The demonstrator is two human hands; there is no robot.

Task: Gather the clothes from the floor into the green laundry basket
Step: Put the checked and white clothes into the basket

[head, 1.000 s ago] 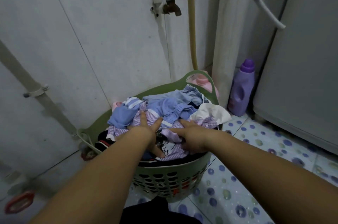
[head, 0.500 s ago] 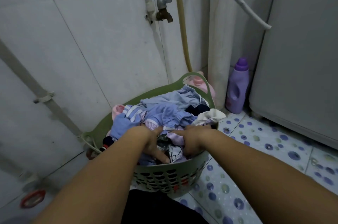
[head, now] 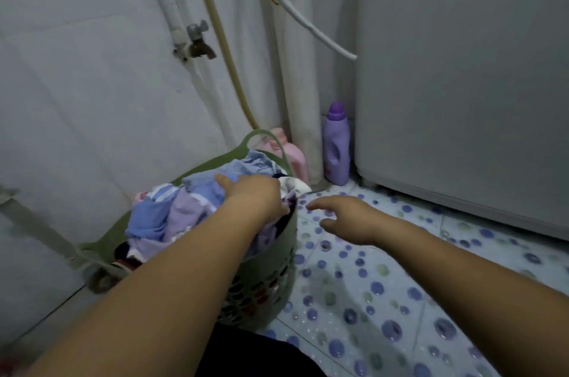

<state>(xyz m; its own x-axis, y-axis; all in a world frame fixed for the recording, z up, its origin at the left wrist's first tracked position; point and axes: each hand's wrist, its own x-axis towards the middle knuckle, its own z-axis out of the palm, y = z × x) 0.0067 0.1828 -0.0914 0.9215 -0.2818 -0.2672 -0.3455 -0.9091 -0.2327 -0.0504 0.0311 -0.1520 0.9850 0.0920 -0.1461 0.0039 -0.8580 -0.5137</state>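
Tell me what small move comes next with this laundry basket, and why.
Probably tuck the white garment inside: it hangs over the green basket's rim, the left hand rests on the heap, and the right hand hovers open beside it.

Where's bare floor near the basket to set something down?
Free: dotted tile floor between green laundry basket and grey appliance, below the right hand. Crowded: corner with purple bottle, pink bottle; basket heaped with clothes.
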